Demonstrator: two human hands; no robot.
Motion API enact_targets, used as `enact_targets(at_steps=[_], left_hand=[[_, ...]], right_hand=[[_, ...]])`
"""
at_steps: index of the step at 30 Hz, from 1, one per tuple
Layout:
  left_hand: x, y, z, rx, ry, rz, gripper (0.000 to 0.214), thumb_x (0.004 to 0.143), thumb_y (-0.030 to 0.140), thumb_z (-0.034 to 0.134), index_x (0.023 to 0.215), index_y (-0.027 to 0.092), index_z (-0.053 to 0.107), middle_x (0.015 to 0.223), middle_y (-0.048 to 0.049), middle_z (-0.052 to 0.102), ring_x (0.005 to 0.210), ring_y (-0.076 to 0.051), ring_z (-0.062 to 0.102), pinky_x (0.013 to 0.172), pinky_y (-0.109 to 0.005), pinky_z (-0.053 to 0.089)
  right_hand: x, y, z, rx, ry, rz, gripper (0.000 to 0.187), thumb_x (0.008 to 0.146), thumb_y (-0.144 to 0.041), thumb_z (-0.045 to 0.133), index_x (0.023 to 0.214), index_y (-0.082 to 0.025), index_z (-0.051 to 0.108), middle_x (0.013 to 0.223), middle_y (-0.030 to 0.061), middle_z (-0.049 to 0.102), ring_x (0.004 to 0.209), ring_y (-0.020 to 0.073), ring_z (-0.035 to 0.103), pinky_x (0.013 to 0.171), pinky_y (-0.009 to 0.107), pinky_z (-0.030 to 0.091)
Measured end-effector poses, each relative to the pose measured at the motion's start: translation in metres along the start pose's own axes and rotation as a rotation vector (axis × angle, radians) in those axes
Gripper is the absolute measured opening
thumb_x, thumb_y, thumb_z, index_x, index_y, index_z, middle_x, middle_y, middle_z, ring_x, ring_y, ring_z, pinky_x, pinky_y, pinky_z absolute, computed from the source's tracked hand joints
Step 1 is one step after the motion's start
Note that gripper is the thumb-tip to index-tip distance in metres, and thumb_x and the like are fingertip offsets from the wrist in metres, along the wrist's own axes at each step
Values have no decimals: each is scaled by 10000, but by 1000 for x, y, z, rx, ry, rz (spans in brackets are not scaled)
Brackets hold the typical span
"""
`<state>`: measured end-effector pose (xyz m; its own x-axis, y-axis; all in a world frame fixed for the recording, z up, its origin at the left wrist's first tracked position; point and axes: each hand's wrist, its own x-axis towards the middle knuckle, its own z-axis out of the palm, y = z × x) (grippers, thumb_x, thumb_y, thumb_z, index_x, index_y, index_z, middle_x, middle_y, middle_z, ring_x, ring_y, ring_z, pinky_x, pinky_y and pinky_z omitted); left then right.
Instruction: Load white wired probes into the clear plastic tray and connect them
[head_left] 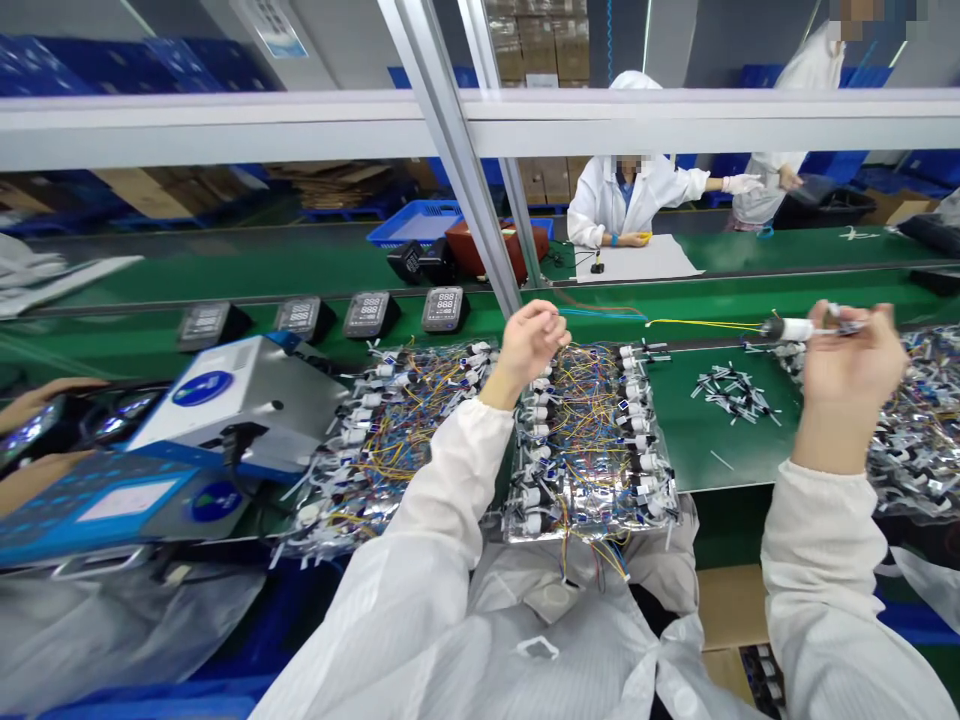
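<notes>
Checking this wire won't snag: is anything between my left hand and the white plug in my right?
Nothing visible. The wire runs free from the left hand to the white plug at the right hand, above the wire bundles.

my arms are up, spread well apart. left hand (531,345) curled into a fist; right hand (851,362) has fingertips pinched together.

wire bundles (592,440) centre; machine (240,400) left; loose clips (735,390), perhaps connectors, right; displays (371,312) behind.
</notes>
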<state>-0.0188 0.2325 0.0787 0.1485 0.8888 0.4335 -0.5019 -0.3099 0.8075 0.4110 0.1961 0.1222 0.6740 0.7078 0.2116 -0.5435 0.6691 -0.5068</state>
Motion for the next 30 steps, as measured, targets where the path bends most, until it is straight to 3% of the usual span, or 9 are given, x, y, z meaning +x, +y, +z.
enact_targets(at_steps=[3, 6, 11, 14, 17, 19, 22, 26, 30], left_hand=[[-26, 45, 13, -9, 9, 56, 259, 820, 396, 826, 960, 218, 700, 720, 31, 543, 581, -85, 540, 519, -221, 505], [-56, 78, 31, 230, -187, 1, 206, 851, 328, 825, 1012, 222, 752, 806, -4, 696, 550, -106, 622, 504, -251, 540], [-87, 99, 54, 635, -666, -148, 245, 950, 272, 720, 1187, 234, 772, 957, -48, 816, 736, -169, 789, 726, -287, 646], [-96, 99, 61, 735, -768, -113, 282, 972, 255, 689, 1246, 241, 752, 1014, -51, 827, 834, -153, 801, 815, -261, 636], [-103, 94, 60, 786, -753, -97, 275, 981, 264, 677, 1244, 221, 748, 1020, -66, 827, 893, -160, 798, 849, -269, 627], [-108, 91, 57, 807, -711, -103, 272, 980, 287, 678, 1230, 206, 750, 1004, -75, 826, 895, -169, 794, 857, -283, 624], [-115, 87, 52, 844, -632, -87, 247, 957, 327, 705, 1156, 193, 763, 978, -76, 820, 865, -173, 784, 838, -285, 616], [-121, 87, 45, 825, -608, -89, 189, 942, 336, 712, 1043, 187, 771, 946, -71, 815, 823, -165, 766, 803, -273, 603], [-125, 86, 42, 797, -591, -90, 186, 952, 334, 701, 1050, 190, 768, 959, -72, 813, 840, -166, 762, 817, -276, 601]], right_hand=[[-8, 55, -18, -286, -178, 410, 153, 854, -99, 696, 862, -229, 615, 569, -104, 394, 445, 69, 404, 431, 173, 447], [-35, 121, -32, -830, -472, 544, 190, 801, -324, 809, 881, -213, 677, 523, -82, 432, 398, 76, 338, 341, 196, 291], [-68, 195, -55, -1582, -900, 295, 313, 706, -389, 884, 656, -218, 627, 582, 23, 589, 636, 199, 625, 633, 302, 519], [-75, 207, -64, -1816, -964, 152, 255, 716, -339, 879, 745, -204, 665, 856, 111, 694, 851, 266, 700, 793, 353, 543], [-81, 206, -66, -1860, -979, 17, 146, 793, -263, 794, 896, -196, 716, 1115, 176, 689, 919, 274, 705, 831, 359, 532], [-84, 203, -64, -1791, -1061, -24, 105, 812, -202, 731, 916, -201, 722, 1087, 152, 706, 922, 263, 697, 847, 346, 523], [-84, 200, -62, -1545, -1257, 54, 133, 827, -204, 677, 949, -212, 730, 964, 73, 745, 896, 238, 685, 857, 326, 519], [-80, 192, -64, -1313, -1426, 195, 187, 836, -234, 638, 973, -222, 766, 997, 46, 771, 908, 234, 698, 863, 337, 522], [-80, 184, -62, -1279, -1567, 103, 172, 813, -185, 617, 870, -213, 776, 1032, 85, 740, 947, 242, 696, 925, 366, 520]])
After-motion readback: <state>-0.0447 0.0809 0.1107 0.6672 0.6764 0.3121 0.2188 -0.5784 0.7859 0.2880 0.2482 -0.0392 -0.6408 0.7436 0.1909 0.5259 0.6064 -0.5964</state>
